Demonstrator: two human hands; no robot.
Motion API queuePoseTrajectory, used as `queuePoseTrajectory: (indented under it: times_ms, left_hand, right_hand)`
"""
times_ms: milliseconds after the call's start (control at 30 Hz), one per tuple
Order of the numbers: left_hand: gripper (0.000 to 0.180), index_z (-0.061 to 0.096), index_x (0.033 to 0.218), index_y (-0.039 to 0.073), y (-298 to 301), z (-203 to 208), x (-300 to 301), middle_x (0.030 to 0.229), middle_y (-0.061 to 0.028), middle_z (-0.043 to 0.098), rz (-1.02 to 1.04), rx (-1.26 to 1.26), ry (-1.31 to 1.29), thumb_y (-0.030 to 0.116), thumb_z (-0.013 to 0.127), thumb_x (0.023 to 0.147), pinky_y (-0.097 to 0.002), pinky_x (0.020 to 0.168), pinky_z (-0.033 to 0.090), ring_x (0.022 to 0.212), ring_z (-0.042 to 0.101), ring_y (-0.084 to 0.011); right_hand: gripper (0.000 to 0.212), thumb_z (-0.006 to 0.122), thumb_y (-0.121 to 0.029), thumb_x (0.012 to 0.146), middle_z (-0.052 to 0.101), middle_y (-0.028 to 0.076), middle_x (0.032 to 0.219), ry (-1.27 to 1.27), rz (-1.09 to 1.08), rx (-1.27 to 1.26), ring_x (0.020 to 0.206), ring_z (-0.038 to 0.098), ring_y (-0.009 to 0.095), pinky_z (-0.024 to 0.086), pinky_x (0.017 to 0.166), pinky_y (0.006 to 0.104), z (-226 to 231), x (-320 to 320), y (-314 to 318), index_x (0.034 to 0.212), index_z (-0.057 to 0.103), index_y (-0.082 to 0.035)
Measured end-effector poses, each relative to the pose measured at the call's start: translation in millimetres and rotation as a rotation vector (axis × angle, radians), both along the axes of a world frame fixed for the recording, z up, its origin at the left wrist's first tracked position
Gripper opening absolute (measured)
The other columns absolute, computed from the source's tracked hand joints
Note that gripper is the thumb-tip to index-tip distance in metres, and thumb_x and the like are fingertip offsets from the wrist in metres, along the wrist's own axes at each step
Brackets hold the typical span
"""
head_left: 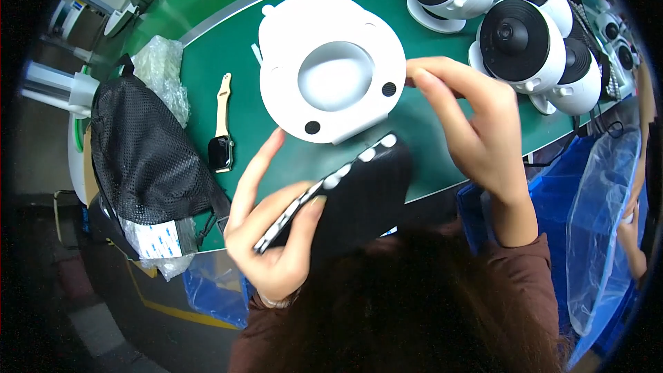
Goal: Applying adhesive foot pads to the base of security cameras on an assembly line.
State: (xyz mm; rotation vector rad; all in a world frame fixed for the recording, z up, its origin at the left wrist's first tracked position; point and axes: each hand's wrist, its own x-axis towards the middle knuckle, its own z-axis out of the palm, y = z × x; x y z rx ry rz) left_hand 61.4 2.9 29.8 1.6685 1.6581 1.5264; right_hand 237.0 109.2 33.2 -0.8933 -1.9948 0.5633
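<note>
My left hand (273, 224) grips a black sheet (359, 197) carrying a row of small white round pads along its edge, tilted over the green bench (214, 62). My right hand (476, 124) has its thumb and fingers pinched at the right rim of a white round device base (331, 69), which lies face up with a shallow bowl in its middle and two black dots near its front edge. Whether a pad sits between those fingertips cannot be made out.
Several white-and-black dome camera units (525, 45) stand at the back right. A smartwatch with a tan strap (222, 124) lies left of the base. A black mesh bag (141, 148) and crumpled clear plastic (162, 72) occupy the left end. Blue plastic-lined bins (601, 214) stand at right.
</note>
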Motion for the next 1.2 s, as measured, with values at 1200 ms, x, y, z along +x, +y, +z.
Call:
queuePoseTrajectory:
  times_ms: [1200]
  left_hand:
    - [0.015,0.063,0.074,-0.006,3.9,4.1,1.0,0.107,-0.0299,0.05,0.059,-0.065,-0.087,-0.008,0.062,0.059,-0.0209,0.062,0.045,0.072,0.059,-0.0148]
  right_hand:
    - [0.012,0.058,-0.01,0.078,0.061,0.006,0.075,0.125,0.095,0.008,0.071,0.058,0.01,0.046,0.068,0.0207,35.8,-19.2,23.7,0.08,0.058,0.001]
